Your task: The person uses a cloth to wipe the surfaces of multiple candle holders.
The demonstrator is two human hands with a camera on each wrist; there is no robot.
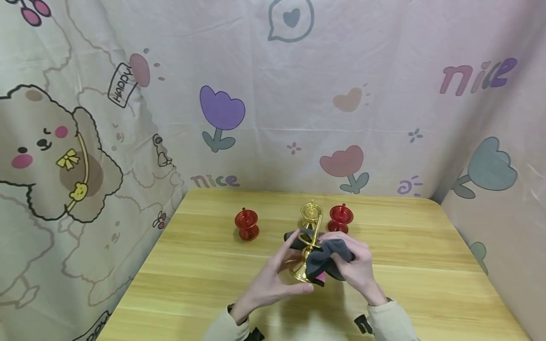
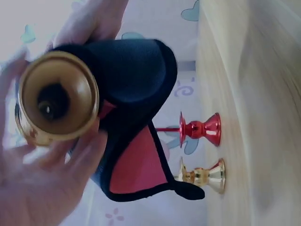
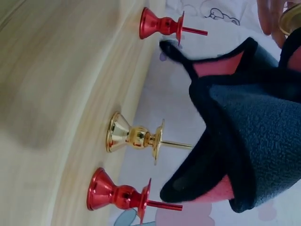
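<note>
Above the table my left hand (image 1: 273, 283) holds a shiny gold candle holder (image 1: 300, 269) by its flared base, tilted, its spike pointing up and away. In the left wrist view the hollow underside of that holder's base (image 2: 84, 77) faces the camera, with fingers at its rim. My right hand (image 1: 360, 266) grips a dark grey cloth (image 1: 327, 255) and presses it around the holder's stem. Pink backing and a black edging show on the folded cloth (image 3: 263, 136) in the right wrist view. The cloth hides part of the stem and some right fingertips.
Behind the hands a second gold candle holder (image 1: 311, 211) stands upright beside a red candle holder (image 1: 340, 216). Another red candle holder (image 1: 247, 222) stands farther left. All are on the wooden table (image 1: 183, 279), with a printed curtain (image 1: 273, 94) hanging behind it.
</note>
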